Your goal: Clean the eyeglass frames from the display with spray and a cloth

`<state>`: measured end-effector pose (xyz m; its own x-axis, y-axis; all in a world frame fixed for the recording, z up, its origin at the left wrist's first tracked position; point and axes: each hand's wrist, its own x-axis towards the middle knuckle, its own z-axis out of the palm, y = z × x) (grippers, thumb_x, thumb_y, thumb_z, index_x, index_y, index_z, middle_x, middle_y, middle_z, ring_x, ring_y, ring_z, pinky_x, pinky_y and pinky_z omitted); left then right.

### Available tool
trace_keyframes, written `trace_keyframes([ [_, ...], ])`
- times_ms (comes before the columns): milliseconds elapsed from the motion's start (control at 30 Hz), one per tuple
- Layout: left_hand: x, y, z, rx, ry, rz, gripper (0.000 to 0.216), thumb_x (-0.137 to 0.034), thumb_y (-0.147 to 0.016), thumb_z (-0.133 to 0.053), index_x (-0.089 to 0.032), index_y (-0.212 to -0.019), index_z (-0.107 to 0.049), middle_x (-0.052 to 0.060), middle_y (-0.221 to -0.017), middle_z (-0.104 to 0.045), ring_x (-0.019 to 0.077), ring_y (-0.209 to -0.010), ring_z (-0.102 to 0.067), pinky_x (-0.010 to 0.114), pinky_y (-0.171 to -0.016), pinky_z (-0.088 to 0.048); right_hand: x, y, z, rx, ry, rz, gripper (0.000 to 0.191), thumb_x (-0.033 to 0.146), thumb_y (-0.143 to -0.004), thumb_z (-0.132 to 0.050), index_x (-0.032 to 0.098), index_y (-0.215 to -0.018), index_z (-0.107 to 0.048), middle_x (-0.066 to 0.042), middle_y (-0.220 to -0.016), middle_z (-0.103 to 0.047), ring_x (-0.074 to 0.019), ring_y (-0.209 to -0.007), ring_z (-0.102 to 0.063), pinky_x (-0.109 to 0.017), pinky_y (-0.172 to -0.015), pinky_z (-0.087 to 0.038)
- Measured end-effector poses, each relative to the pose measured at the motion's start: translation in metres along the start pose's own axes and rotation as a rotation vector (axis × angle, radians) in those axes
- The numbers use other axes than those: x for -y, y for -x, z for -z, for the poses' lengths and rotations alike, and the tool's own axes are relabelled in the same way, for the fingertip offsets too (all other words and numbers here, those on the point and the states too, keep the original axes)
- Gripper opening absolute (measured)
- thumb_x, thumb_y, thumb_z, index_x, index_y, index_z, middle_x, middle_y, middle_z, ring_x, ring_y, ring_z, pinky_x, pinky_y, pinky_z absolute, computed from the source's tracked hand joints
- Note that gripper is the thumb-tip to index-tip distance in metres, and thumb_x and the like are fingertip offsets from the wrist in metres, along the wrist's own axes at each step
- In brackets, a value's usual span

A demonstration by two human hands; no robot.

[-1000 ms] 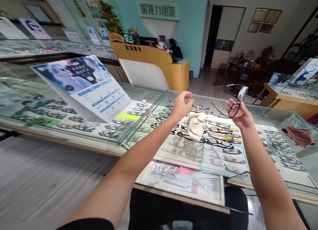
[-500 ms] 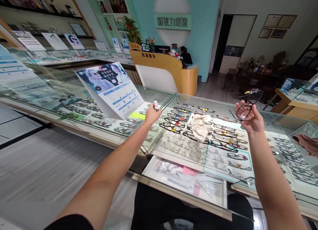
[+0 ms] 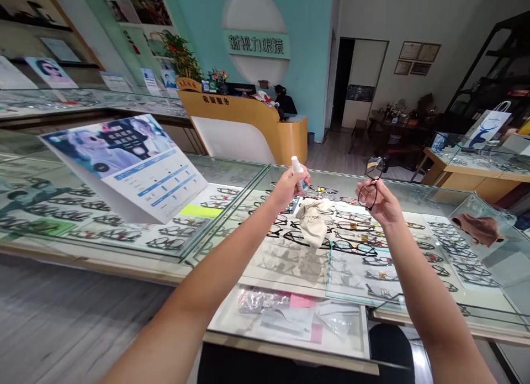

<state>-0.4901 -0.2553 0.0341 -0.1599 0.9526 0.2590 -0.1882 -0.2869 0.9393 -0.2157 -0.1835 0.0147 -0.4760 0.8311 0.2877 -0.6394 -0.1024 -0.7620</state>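
My left hand is wrapped round a small white spray bottle, held upright above the glass counter. Facing it, my right hand grips a pair of dark-rimmed eyeglasses by the frame, one lens above the other. Both hands are in the air, with a gap between bottle and glasses. Under and between them a cream cloth lies crumpled on the glass top. Rows of eyeglass frames show beneath the glass.
A folded price-chart stand stands on the counter to the left. A brown cloth lies at the right. Below me a drawer is pulled out, holding plastic bags and papers. Behind, a person sits at the cashier desk.
My left hand has lifted the spray bottle off the counter area and brought it right, closer to the glasses. The glasses have turned in my right hand. My view has swung to the right.
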Motion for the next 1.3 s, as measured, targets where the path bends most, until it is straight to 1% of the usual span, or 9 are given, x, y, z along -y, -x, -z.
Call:
trace_keyframes([
  [67,0.002,0.0,-0.019,0.126,0.148,0.025,0.056,-0.068,-0.063,-0.082,-0.022,-0.078,-0.054,-0.001,-0.07,-0.049,0.0132,-0.066,-0.049,0.018,-0.044,-0.029,-0.001,0.001,-0.003,0.002,0.044,0.001,0.043,0.045,-0.07,-0.102,0.027,-0.09,-0.069,0.003,-0.096,-0.074,-0.0173,-0.102,-0.074,-0.03,-0.098,-0.062],
  [167,0.008,0.003,-0.031,0.23,0.256,0.08,0.072,-0.09,-0.062,-0.073,-0.021,-0.072,-0.055,0.0,-0.069,-0.046,0.0139,-0.065,-0.049,0.02,-0.044,-0.03,-0.004,0.002,-0.007,0.0,0.137,0.0,0.05,0.05,-0.067,-0.104,0.026,-0.087,-0.065,0.003,-0.094,-0.073,-0.0157,-0.098,-0.072,-0.027,-0.095,-0.059],
  [300,0.014,0.007,-0.032,0.287,0.245,0.137,0.076,-0.097,-0.066,-0.062,-0.021,-0.065,-0.051,0.001,-0.065,-0.042,0.0155,-0.064,-0.047,0.023,-0.046,-0.029,-0.014,0.007,-0.017,-0.013,0.338,0.022,0.056,0.057,-0.07,-0.101,0.025,-0.08,-0.057,0.002,-0.092,-0.074,-0.0159,-0.097,-0.068,-0.027,-0.093,-0.053],
  [433,0.021,0.01,-0.029,0.249,0.082,0.082,0.074,-0.096,-0.071,-0.052,-0.023,-0.064,-0.051,0.002,-0.065,-0.044,0.0166,-0.063,-0.045,0.027,-0.049,-0.029,-0.027,0.018,-0.031,-0.009,0.524,0.066,0.056,0.068,-0.076,-0.093,0.025,-0.084,-0.058,-0.001,-0.094,-0.074,-0.0202,-0.098,-0.065,-0.033,-0.093,-0.05],
  [567,0.031,0.014,-0.026,0.035,-0.392,-0.203,0.061,-0.082,-0.077,-0.057,-0.022,-0.065,-0.053,0.0,-0.064,-0.049,0.0146,-0.061,-0.04,0.031,-0.059,-0.031,-0.037,0.029,-0.042,0.019,0.616,0.041,0.055,0.071,-0.082,-0.086,0.025,-0.088,-0.057,-0.001,-0.091,-0.071,-0.0219,-0.094,-0.062,-0.034,-0.086,-0.048],
  [667,0.034,0.016,-0.026,0.011,-0.619,-0.309,0.052,-0.071,-0.081,-0.056,-0.022,-0.068,-0.053,-0.001,-0.066,-0.052,0.016,-0.066,-0.044,0.032,-0.066,-0.033,-0.041,0.033,-0.046,0.052,0.608,0.002,0.054,0.071,-0.083,-0.086,0.026,-0.089,-0.057,-0.001,-0.089,-0.07,-0.0214,-0.09,-0.06,-0.033,-0.083,-0.045],
  [1000,0.035,0.018,-0.03,0.127,-0.539,-0.171,0.051,-0.071,-0.083,-0.052,-0.022,-0.069,-0.046,-0.004,-0.062,-0.046,0.0147,-0.063,-0.04,0.03,-0.062,-0.029,-0.044,0.035,-0.049,0.14,0.61,-0.03,0.049,0.067,-0.087,-0.085,0.025,-0.089,-0.057,-0.002,-0.093,-0.071,-0.0224,-0.096,-0.062,-0.035,-0.088,-0.046],
  [1167,0.035,0.019,-0.03,0.151,-0.524,-0.159,0.052,-0.072,-0.084,-0.049,-0.022,-0.072,-0.051,-0.003,-0.067,-0.047,0.0157,-0.065,-0.041,0.031,-0.065,-0.032,-0.041,0.029,-0.044,0.034,0.479,-0.022,0.053,0.066,-0.081,-0.089,0.026,-0.086,-0.055,-0.001,-0.091,-0.071,-0.0215,-0.095,-0.062,-0.033,-0.091,-0.047],
  [1300,0.036,0.02,-0.03,0.171,-0.695,-0.272,0.049,-0.07,-0.085,-0.05,-0.023,-0.073,-0.052,0.001,-0.07,-0.054,0.02,-0.07,-0.047,0.033,-0.068,-0.034,-0.037,0.024,-0.043,-0.067,0.342,-0.03,0.058,0.062,-0.075,-0.092,0.025,-0.084,-0.049,0.0,-0.094,-0.071,-0.0196,-0.094,-0.064,-0.03,-0.088,-0.05],
])
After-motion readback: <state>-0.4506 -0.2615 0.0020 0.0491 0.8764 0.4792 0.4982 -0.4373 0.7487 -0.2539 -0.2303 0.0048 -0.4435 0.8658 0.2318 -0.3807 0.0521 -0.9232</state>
